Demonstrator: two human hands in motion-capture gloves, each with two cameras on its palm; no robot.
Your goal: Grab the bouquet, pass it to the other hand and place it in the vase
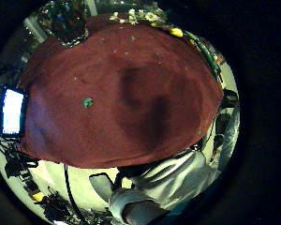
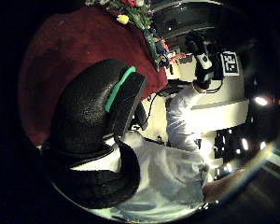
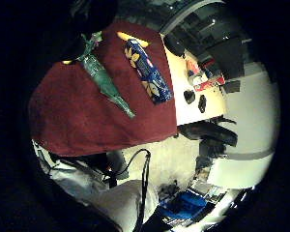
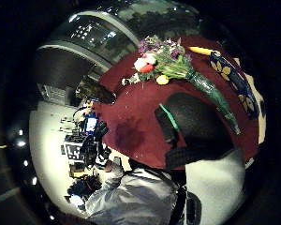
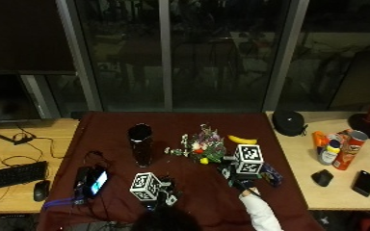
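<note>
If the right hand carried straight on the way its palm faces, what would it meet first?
Probably the bouquet: the right hand hovers over its green wrapped stem on the red cloth, not yet touching. Depth is unclear.

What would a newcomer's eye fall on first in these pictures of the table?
First, the bouquet of mixed flowers in a green wrap, lying near the middle of the dark red tablecloth. Left of it stands the tall dark glass vase, upright and holding no flowers. The right hand hovers over the bouquet's stem end, while the left hand hovers near the cloth's front edge, holding nothing.
</note>
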